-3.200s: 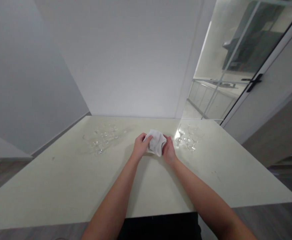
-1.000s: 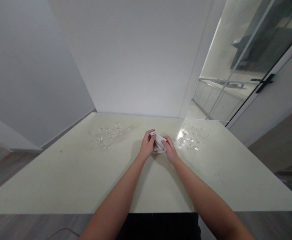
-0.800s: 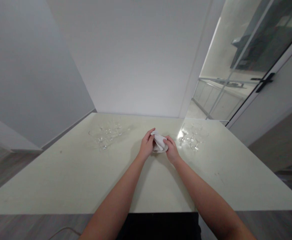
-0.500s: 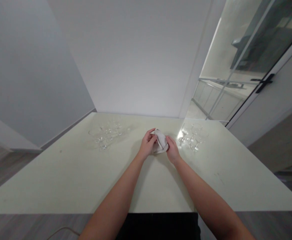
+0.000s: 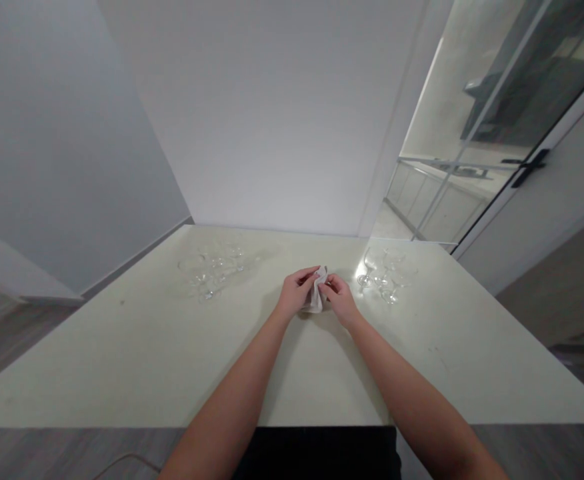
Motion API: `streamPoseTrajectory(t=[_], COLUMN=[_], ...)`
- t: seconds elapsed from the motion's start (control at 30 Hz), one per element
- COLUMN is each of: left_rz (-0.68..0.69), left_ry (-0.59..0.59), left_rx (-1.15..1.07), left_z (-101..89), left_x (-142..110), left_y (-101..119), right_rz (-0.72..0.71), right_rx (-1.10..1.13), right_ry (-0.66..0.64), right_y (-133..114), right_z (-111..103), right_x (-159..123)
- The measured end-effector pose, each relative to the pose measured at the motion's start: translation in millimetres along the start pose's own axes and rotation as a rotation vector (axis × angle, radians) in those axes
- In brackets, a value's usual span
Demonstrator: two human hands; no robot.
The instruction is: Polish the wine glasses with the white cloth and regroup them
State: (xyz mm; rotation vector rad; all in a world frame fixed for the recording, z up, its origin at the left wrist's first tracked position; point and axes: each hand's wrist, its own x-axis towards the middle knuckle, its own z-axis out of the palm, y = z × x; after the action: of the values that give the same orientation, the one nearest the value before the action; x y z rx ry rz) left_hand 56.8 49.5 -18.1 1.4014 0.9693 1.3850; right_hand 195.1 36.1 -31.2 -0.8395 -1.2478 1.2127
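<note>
One cloth (image 5: 315,302) we are pinching.
Our left hand (image 5: 291,293) and right hand (image 5: 343,301) are clamping it, left glasses (image 5: 215,272) and right glasses (image 5: 385,279) flanking, the surface (image 5: 132,360) stretching wide to its near edge (image 5: 97,425).

No text, label, brand or number can be read here — nor any sign.

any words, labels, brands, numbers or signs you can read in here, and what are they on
None can be read.
White cloth: no lettering shows on the part in view.
Left glasses and right glasses: too small and see-through to tell if they bear marks.
Table: only faint smudges, no legible characters.
</note>
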Motion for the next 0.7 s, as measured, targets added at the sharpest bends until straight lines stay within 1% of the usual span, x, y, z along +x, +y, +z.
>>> streamPoseTrajectory(t=[0.03, 0.1, 0.17, 0.2, 0.23, 0.27, 0.37, 0.43, 0.5, 0.53, 0.6, 0.7], left_rz=[-0.016, -0.032, -0.035, -0.028, -0.01, 0.02, 0.181, 0.277, 0.319, 0.323, 0.318, 0.281], left_ry=[0.012, 0.077, 0.138, 0.141, 0.114, 0.058, -0.163, -0.289, -0.39, -0.43, -0.47, -0.461], left_rx=[-0.026, -0.063, -0.087, -0.1, -0.112, -0.115, -0.022, 0.105, 0.181, 0.186, 0.16, 0.113], left_z=[-0.4, -1.2, -2.5, -3.4, -4.5, -5.6, -9.1, -10.5, -10.9, -10.9, -10.6, -10.8], left_x=[0, 0, 0, 0, 0, -1, -4, -8, -12, -13, -15, -14], left_y=[1, 4, 8, 9, 11, 13, 18, 22, 24, 25, 25, 24], right_rz=[0.012, 0.041, 0.061, 0.07, 0.084, 0.106, 0.18, 0.191, 0.182, 0.185, 0.205, 0.228], right_rx=[0.009, 0.06, 0.158, 0.23, 0.314, 0.403, 0.62, 0.697, 0.737, 0.749, 0.762, 0.759], right_ry=[0.011, 0.062, 0.132, 0.163, 0.185, 0.2, 0.233, 0.273, 0.319, 0.34, 0.368, 0.363], right_y=[0, 1, 1, 1, 1, 0, -2, -3, -3, -3, -3, -4], right_z=[-1, -2, -2, -3, -3, -4, -5, -7, -9, -10, -12, -14], right_x=[0, 1, 3, 4, 5, 7, 13, 17, 18, 19, 19, 20])
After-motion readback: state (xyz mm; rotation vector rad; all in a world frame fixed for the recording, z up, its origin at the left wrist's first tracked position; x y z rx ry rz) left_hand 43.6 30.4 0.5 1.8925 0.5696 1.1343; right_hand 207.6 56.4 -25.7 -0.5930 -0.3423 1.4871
